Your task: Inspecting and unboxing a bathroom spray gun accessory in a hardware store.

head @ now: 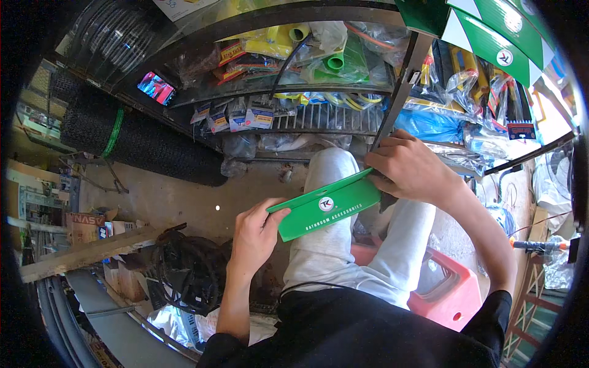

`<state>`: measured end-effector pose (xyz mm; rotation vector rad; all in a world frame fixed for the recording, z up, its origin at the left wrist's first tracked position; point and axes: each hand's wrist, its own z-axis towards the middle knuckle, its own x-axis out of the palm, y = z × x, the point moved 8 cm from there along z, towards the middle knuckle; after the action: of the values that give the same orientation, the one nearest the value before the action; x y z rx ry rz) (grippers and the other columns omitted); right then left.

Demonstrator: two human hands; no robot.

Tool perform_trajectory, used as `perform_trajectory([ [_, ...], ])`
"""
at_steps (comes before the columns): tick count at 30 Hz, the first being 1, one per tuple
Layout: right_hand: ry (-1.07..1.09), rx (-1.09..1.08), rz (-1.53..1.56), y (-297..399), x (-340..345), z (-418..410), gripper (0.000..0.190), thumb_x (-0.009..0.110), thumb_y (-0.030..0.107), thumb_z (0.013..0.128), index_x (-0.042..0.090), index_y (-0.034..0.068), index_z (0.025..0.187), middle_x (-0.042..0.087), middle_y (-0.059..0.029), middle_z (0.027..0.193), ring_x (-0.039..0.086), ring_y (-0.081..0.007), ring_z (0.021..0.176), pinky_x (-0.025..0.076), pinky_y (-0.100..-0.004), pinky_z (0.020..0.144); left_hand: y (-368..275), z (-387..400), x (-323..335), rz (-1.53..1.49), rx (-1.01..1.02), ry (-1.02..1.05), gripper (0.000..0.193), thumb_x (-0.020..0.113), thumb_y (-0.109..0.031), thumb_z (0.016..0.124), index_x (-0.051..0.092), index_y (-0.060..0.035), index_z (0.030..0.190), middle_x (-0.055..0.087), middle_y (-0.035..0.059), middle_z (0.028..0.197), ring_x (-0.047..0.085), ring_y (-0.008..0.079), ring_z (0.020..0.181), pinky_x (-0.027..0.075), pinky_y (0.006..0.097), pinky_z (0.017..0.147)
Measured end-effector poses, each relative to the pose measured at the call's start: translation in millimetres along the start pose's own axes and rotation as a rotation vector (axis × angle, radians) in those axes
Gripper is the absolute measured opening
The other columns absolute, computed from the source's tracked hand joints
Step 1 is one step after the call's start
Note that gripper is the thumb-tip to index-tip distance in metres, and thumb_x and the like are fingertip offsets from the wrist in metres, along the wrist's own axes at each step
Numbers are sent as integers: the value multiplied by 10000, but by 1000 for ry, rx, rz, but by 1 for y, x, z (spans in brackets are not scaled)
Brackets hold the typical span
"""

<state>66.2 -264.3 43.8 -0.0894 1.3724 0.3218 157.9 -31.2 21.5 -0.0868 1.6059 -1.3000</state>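
Note:
A long green cardboard box [329, 207] with a white round logo and lettering lies tilted above my thighs, its right end higher. At its left end my left hand [257, 230] grips the box, thumb on the near face. My right hand [405, 165] closes over the right end, fingers curled at the upper corner. Something dark [388, 201] shows beneath the right fingers; its kind is unclear. Whether the box holds anything cannot be seen.
Ahead stands a metal-framed shelf [294, 87] packed with plastic-wrapped goods. More green boxes [492, 46] are at the upper right. A lit phone [156, 87] rests at the left. Rolled black mesh [152, 142], a wooden plank [92, 255] and coiled black hose [184, 271] lie leftward. A pink plastic stool [453, 290] is under me.

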Motion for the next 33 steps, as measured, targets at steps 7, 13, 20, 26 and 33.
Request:
perform_trajectory([
  [7,-57,-29,-92,5,4,-1,162,685,213,879,633,60,896,656,-94,775,680,-295,816,484,-412,800,3,3,4,-22,-34,27,132,665,-78,984,689,22,1068,729,213,924,727,368,799,536,384,681],
  [13,-26,1,19,0,-2,2,144,681,195,885,645,57,904,664,-98,772,686,-308,798,512,-432,804,9,6,4,-32,-56,7,157,677,-82,983,680,14,1107,742,188,916,740,283,824,542,358,710],
  [20,157,-25,-12,5,2,4,172,719,216,833,677,63,901,650,-103,669,694,-292,745,525,-436,763,-8,2,-4,60,-18,-294,419,777,-40,887,585,-10,1259,704,150,1097,703,262,1048,541,387,905],
  [26,152,-87,-129,29,6,4,107,674,204,853,661,98,855,649,-57,662,693,-241,732,481,-366,820,-52,-4,32,313,237,-364,680,738,-63,852,386,-36,1433,396,266,1471,398,503,1384,325,594,1148],
  [33,136,-9,-187,28,4,0,79,630,156,870,643,78,875,658,-62,692,698,-234,735,479,-364,833,-52,2,41,498,350,-370,675,777,-152,844,443,-101,1428,416,219,1477,410,491,1364,364,625,1098],
])
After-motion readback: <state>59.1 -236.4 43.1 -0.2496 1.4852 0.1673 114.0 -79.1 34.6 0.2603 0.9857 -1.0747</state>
